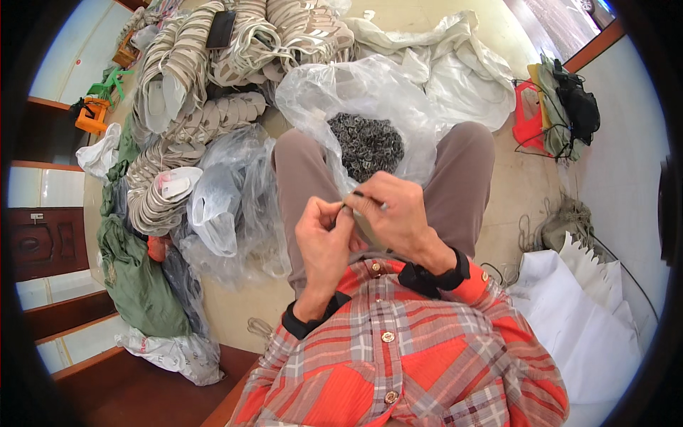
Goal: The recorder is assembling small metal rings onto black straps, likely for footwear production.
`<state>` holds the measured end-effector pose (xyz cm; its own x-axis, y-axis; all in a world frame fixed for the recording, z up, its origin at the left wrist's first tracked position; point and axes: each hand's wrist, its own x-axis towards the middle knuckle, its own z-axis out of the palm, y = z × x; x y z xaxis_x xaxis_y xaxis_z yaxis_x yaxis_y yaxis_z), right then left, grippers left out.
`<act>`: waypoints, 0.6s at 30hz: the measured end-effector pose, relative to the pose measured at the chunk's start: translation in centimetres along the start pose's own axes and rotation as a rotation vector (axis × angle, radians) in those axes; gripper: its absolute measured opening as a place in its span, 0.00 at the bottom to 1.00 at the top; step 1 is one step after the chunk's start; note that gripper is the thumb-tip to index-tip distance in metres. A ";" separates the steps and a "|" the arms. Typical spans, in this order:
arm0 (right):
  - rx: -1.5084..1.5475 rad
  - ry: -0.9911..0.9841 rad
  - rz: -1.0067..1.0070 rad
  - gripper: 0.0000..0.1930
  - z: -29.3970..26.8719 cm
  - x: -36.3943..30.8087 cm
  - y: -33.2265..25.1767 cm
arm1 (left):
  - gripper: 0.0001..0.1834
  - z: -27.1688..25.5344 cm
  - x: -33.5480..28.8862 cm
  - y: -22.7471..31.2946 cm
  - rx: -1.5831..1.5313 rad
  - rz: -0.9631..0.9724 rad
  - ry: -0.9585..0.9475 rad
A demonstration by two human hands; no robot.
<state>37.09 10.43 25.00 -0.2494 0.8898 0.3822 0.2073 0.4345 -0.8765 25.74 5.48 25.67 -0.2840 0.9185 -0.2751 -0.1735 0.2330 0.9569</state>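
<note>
My left hand (321,238) and my right hand (395,212) meet above my lap, fingertips pinched close together. A small dark piece (358,193) shows at the fingers of my right hand; its kind is too small to tell. What my left fingertips pinch is hidden between the two hands. Just beyond them, between my knees, a clear plastic bag (302,91) lies open. It holds a heap of small black buckle-like parts (366,148), apart from my hands.
Long stacked rows of pale shoe soles (167,75) cover the floor at far left, with a dark phone (221,29) on top. Crumpled clear bags (245,196) lie left of my legs. A white sack (462,75) spreads beyond; a red stool (528,117) stands right.
</note>
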 end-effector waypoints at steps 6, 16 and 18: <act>-0.032 0.024 -0.274 0.05 -0.2 -1.1 -0.4 | 0.05 0.5 -0.8 0.3 -0.094 0.166 0.059; -0.047 -0.086 -0.778 0.14 -2.3 -1.7 -0.8 | 0.05 -0.4 -4.3 0.7 -0.114 0.299 -0.001; -0.064 -0.112 -0.875 0.14 -2.5 -1.7 -0.4 | 0.05 -0.7 -4.5 0.5 -0.115 0.292 -0.034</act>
<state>39.82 9.10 25.43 -0.4341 0.2176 0.8742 -0.0493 0.9632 -0.2643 26.30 1.22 27.35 -0.3061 0.9519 0.0144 -0.1955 -0.0777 0.9776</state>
